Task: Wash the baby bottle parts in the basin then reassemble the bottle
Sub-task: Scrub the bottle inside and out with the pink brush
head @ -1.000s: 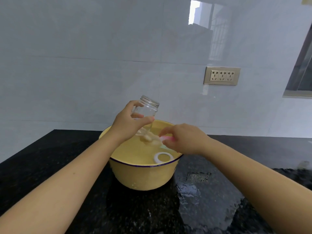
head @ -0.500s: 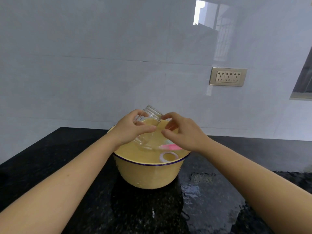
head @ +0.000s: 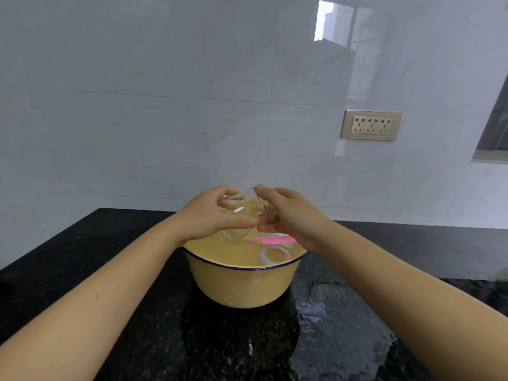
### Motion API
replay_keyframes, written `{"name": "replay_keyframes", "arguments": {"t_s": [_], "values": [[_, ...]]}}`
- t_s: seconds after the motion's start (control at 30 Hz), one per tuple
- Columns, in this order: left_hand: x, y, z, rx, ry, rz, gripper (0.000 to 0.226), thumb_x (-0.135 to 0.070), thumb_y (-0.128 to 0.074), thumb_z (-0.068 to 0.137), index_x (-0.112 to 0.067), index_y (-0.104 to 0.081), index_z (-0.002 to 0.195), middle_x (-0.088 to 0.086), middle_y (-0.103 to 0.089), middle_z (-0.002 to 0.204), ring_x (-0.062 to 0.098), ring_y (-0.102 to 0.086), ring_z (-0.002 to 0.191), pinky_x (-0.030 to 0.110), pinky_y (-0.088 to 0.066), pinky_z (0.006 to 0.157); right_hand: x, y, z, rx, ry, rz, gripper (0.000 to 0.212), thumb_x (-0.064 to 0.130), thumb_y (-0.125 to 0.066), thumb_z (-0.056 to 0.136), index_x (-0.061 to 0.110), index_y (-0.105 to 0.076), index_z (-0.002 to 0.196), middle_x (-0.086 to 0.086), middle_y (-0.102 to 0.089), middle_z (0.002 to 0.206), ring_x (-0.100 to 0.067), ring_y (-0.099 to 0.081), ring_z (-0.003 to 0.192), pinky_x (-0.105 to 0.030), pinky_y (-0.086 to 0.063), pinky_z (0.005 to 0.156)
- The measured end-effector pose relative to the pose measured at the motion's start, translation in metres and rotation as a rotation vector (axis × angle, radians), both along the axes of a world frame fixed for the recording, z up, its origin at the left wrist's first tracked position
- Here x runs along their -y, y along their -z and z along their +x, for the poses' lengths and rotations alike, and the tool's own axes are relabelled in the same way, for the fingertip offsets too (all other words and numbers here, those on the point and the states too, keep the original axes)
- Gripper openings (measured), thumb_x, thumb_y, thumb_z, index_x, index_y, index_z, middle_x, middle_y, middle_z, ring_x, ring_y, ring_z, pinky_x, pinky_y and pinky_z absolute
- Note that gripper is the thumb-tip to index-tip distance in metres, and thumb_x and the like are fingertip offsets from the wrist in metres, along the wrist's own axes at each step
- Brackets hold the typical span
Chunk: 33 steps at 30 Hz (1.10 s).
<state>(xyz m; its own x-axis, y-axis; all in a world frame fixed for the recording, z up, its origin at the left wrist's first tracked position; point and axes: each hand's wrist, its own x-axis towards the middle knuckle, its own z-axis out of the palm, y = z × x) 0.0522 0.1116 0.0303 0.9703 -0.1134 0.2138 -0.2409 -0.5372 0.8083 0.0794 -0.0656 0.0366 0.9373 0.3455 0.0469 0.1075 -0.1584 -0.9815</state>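
Glass bottle (head: 242,215): held over yellow basin (head: 242,268), long axis tilted, base down-left toward the water, threaded mouth up-right. Body gripped by left hand (head: 207,215); neck pinched by right hand (head: 292,215), nearer the mouth. White ring (head: 275,255) lying in the water

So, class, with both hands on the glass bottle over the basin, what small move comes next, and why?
Probably dip the tilted clear glass bottle into the water of the round yellow basin: left hand and right hand both hold it right over the surface.
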Motion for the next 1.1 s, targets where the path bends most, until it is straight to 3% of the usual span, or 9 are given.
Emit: {"name": "replay_keyframes", "arguments": {"t_s": [0.1, 0.23, 0.43, 0.57, 0.73, 0.83, 0.93, 1.1], "values": [[-0.006, 0.004, -0.004, -0.132, 0.022, -0.264, 0.093, -0.051, -0.082, 0.041, -0.025, -0.052, 0.126, 0.000, -0.064, 0.114, 0.013, -0.066, 0.102, 0.034, -0.057, 0.082, 0.001, 0.001, 0.000, -0.143, 0.041, 0.190, 0.035, 0.038, -0.056, 0.091, 0.004, -0.064, 0.092, -0.009, -0.062, 0.073, -0.020, -0.061, 0.064, -0.030, -0.057, 0.070], [-0.005, 0.007, -0.005, -0.134, -0.024, -0.538, 0.089, -0.040, -0.090, 0.047, -0.014, -0.054, 0.123, 0.008, -0.066, 0.114, 0.018, -0.070, 0.095, 0.032, -0.058, 0.078, -0.003, 0.002, -0.003, -0.278, 0.075, 0.434, 0.028, 0.031, -0.057, 0.091, 0.003, -0.060, 0.089, -0.009, -0.062, 0.065, -0.021, -0.062, 0.059, -0.030, -0.059, 0.064], [0.008, 0.003, -0.002, -0.012, -0.089, -0.696, 0.076, -0.039, -0.079, 0.060, -0.015, -0.053, 0.127, -0.001, -0.063, 0.122, 0.017, -0.067, 0.102, 0.033, -0.056, 0.080, -0.005, 0.000, -0.010, -0.463, 0.002, 0.523, 0.029, 0.028, -0.050, 0.091, -0.001, -0.055, 0.096, -0.024, -0.061, 0.090, -0.033, -0.065, 0.074, -0.032, -0.061, 0.061], [0.018, -0.011, -0.001, 0.054, -0.093, -0.638, 0.063, -0.037, -0.075, 0.063, -0.024, -0.056, 0.122, -0.010, -0.063, 0.113, 0.018, -0.067, 0.096, 0.037, -0.055, 0.080, -0.003, 0.001, -0.011, -0.500, -0.061, 0.386, 0.040, 0.029, -0.037, 0.095, -0.004, -0.058, 0.099, -0.027, -0.063, 0.091, -0.034, -0.066, 0.078, -0.033, -0.058, 0.070], [0.021, -0.026, -0.001, 0.124, -0.086, -0.412, 0.044, -0.033, -0.078, 0.065, -0.044, -0.057, 0.102, 0.000, -0.062, 0.106, 0.018, -0.066, 0.095, 0.030, -0.053, 0.075, 0.001, 0.002, -0.011, -0.496, -0.085, 0.284, 0.039, 0.025, -0.035, 0.097, -0.004, -0.059, 0.109, -0.024, -0.068, 0.091, -0.031, -0.069, 0.080, -0.035, -0.060, 0.070], [0.023, -0.030, -0.003, 0.185, -0.069, -0.276, 0.044, -0.029, -0.079, 0.070, -0.040, -0.058, 0.106, -0.020, -0.057, 0.096, 0.018, -0.060, 0.094, 0.035, -0.051, 0.088, 0.004, 0.000, -0.014, -0.467, -0.088, 0.256, 0.032, 0.019, -0.037, 0.097, -0.001, -0.056, 0.111, -0.023, -0.066, 0.092, -0.030, -0.069, 0.076, -0.036, -0.061, 0.067], [0.024, -0.033, -0.002, 0.212, -0.077, -0.142, 0.048, -0.031, -0.078, 0.071, -0.034, -0.058, 0.114, -0.022, -0.056, 0.106, 0.013, -0.056, 0.093, 0.033, -0.049, 0.089, 0.007, -0.002, -0.018, -0.412, -0.099, 0.190, 0.024, 0.012, -0.039, 0.097, 0.002, -0.058, 0.108, -0.020, -0.063, 0.093, -0.028, -0.067, 0.075, -0.035, -0.060, 0.067], [0.027, -0.036, -0.003, 0.212, -0.104, -0.009, 0.082, -0.060, -0.068, 0.040, -0.036, -0.058, 0.119, -0.003, -0.056, 0.120, 0.012, -0.056, 0.092, 0.025, -0.047, 0.076, 0.013, -0.002, -0.023, -0.235, -0.157, -0.030, 0.042, 0.002, -0.045, 0.093, 0.018, -0.051, 0.131, -0.010, -0.059, 0.119, -0.028, -0.069, 0.087, -0.036, -0.060, 0.076]]}}
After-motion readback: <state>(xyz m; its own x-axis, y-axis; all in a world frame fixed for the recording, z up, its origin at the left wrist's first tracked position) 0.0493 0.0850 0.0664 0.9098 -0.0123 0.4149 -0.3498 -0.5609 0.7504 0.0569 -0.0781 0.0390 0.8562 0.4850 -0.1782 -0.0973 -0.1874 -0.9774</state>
